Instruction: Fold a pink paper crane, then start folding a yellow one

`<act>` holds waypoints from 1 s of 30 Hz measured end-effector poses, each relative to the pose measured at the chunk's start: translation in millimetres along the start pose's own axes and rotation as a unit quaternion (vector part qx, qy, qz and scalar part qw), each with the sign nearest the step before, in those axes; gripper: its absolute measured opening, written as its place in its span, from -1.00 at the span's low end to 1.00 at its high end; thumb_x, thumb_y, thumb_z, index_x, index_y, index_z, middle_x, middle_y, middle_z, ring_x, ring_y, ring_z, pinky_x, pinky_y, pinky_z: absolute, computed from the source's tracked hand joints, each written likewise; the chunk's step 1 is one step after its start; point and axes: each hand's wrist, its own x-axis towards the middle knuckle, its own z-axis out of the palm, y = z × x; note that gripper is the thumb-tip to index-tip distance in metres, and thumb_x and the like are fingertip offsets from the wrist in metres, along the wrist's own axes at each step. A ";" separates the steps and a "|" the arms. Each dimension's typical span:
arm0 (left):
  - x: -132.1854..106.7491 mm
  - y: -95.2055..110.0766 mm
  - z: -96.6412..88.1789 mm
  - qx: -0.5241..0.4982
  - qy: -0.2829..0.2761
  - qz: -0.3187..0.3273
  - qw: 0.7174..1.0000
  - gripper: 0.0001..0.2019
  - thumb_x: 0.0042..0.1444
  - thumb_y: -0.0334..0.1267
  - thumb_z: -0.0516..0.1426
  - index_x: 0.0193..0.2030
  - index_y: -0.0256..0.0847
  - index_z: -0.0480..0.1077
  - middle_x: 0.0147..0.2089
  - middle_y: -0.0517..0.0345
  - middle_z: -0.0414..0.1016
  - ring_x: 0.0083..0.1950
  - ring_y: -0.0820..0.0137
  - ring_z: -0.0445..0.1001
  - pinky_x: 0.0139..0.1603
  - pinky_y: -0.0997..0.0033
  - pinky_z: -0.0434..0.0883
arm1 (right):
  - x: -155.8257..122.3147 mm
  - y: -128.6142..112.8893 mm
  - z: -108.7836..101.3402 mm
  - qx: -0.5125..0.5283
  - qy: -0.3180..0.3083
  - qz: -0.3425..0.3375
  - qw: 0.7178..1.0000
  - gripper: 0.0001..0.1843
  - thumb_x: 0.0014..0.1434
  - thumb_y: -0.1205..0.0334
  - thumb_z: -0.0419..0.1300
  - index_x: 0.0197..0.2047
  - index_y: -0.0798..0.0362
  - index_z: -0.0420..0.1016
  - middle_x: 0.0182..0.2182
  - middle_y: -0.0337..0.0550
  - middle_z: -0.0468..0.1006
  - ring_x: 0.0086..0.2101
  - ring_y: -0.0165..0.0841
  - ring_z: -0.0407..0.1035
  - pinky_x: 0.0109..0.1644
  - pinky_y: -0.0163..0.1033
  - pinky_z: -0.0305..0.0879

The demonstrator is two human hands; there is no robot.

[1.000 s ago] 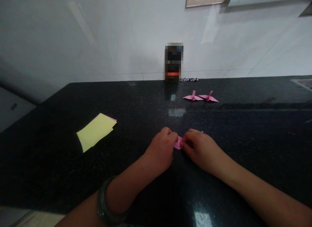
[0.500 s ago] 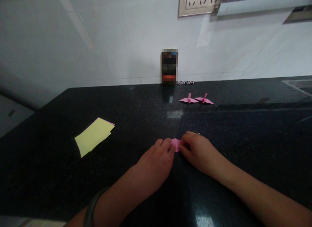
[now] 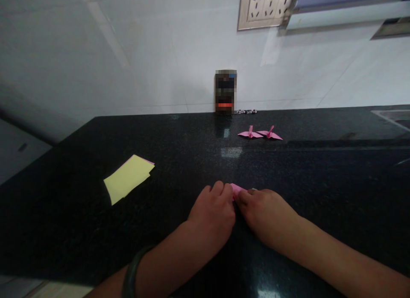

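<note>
The right hand (image 3: 265,211) pinched folded pink paper (image 3: 236,189) at its ten o'clock, the left hand's (image 3: 215,210) one o'clock; the left's grip was hidden.

The pink paper (image 3: 237,190) is a small piece, plain in colour. Only a narrow part of it is visible, with an upper edge which slopes down toward the right. Both its sides are covered, so its whole shape cannot be told, nor whether it lies flat. It is at the worktop (image 3: 179,157), well apart from the far and left edges.
</note>
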 end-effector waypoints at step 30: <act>-2.4 -14.3 -16.0 -0.151 0.047 -0.075 0.985 -0.80 0.08 -0.28 -0.05 -0.41 -0.20 0.38 -0.36 0.12 0.34 -0.28 0.36 0.28 -0.27 0.36 0.24 | -2.8 15.1 -10.9 0.201 0.061 0.186 0.960 -0.72 0.10 0.15 0.02 -0.54 0.09 0.40 -0.54 -0.19 0.40 -0.53 -0.41 0.26 -0.48 -0.34 0.03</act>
